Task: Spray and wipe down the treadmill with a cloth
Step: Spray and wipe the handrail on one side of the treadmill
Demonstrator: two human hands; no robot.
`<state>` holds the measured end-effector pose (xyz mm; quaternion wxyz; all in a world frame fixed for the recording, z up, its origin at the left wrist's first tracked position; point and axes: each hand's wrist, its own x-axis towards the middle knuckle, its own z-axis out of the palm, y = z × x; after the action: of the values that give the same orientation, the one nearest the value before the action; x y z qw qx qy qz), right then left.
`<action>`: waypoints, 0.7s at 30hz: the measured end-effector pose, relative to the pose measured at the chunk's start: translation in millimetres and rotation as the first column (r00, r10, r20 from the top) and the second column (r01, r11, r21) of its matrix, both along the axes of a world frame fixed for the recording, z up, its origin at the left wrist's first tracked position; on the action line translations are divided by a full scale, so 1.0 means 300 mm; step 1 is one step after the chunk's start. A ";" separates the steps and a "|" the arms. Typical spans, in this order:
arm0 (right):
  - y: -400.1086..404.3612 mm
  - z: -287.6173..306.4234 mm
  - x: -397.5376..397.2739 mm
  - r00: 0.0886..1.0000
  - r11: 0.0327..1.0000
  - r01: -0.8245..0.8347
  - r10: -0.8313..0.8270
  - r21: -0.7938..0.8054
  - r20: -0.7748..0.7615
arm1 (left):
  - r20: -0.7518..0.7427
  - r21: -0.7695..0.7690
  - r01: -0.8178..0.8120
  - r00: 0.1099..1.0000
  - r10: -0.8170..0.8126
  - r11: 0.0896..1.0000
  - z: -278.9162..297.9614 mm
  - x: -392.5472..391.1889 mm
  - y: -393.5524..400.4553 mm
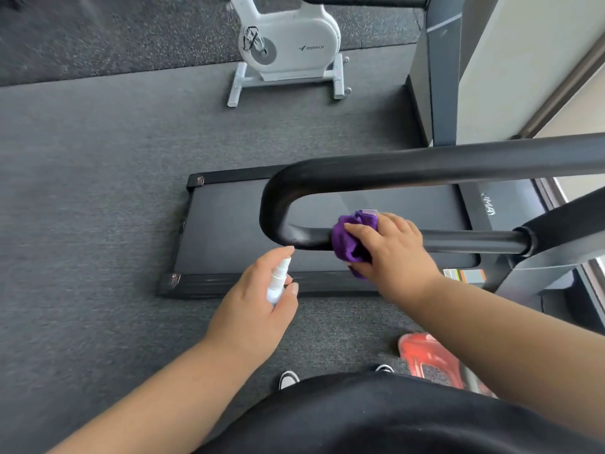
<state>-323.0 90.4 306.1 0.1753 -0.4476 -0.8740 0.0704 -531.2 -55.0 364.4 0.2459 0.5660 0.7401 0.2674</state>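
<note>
Speckled carpet (82,191); crumpled purple cloth (352,239) wraps glossy handrail (458,240).

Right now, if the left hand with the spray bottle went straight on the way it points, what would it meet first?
Probably the black handrail: the left hand aims its spray bottle up at the rail's curved end, just left of the purple cloth. Depth is unclear.

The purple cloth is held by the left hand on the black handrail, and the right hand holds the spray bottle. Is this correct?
No, the hands are swapped. In the head view the right hand presses the purple cloth on the black handrail, and the left hand holds the spray bottle.
</note>
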 end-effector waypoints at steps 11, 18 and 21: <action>-0.086 0.122 -0.320 0.654 0.845 -0.300 -0.157 -0.443 -0.740 | -0.039 0.083 -0.014 0.999 0.018 0.996 0.051 -0.046 -0.017; -0.045 0.113 -0.344 0.963 0.918 -0.137 0.035 -0.373 -0.269 | -0.044 0.119 -0.007 0.999 0.012 0.993 0.061 -0.021 -0.016; -0.049 0.093 -0.298 0.989 0.988 -0.082 0.097 -0.129 0.108 | -0.028 0.118 0.016 1.000 -0.013 0.993 0.061 0.011 0.009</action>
<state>-412.5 75.8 334.1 0.0933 -0.4213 -0.8958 0.1068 -527.9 -52.2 382.8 0.2040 0.5885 0.7220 0.3012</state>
